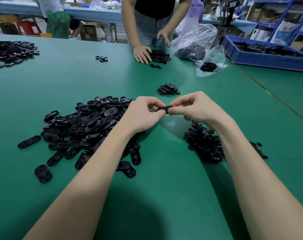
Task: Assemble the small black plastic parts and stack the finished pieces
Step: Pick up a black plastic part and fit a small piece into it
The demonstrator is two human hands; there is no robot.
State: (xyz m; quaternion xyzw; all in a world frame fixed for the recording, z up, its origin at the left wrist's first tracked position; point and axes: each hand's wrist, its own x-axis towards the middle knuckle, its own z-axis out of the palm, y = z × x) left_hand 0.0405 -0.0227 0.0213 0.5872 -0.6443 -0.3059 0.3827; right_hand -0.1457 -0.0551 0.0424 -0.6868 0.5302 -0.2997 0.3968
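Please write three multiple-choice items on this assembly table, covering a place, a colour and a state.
1. Where is the small stack of finished black oval pieces?
A. beyond the hands
B. inside the blue plastic bin
C. under the left forearm

2. What colour is the table mat?
A. grey
B. green
C. white

3. How is the black oval plastic part held?
A. lying free
B. left hand alone
C. pinched by both hands

Answers: 1 A, it sits further up the mat; 2 B, plainly green; 3 C, left hand and right hand both pinch it.
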